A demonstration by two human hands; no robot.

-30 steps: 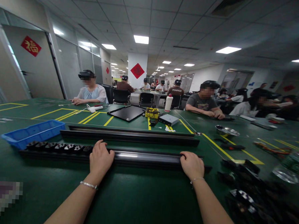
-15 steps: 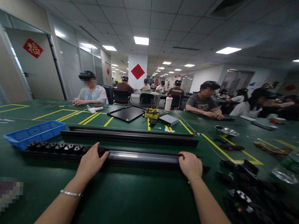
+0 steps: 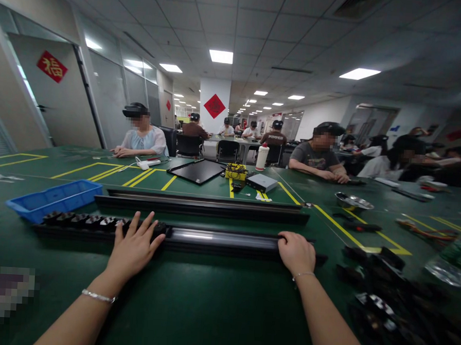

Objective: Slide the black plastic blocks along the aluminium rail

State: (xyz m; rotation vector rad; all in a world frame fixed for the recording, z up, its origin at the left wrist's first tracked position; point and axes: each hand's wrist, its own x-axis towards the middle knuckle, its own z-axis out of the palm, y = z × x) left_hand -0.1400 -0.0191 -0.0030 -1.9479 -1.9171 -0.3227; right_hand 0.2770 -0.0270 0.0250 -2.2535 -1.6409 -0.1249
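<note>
A long black channel-like rail lies crosswise on the green table in front of me. Along its left half sits a row of small black pieces, some with shiny silvery tops. My left hand rests over the right end of that row, its fingers spread out flat. Near the rail's right end, my right hand is closed over the edge, its fingertips hidden behind the rail. A second black rail lies just beyond, parallel to the first, with neither hand on it.
A blue plastic bin stands behind the row's left end. Loose black pieces are heaped at the right, near a clear bottle and a metal bowl. Farther back lie a black tray and a grey box. Co-workers sit across the table.
My left hand has shifted slightly left and opened, its fingers now spread over the black pieces. The right hand keeps its hold on the rail. The view has tilted and turned slightly.
</note>
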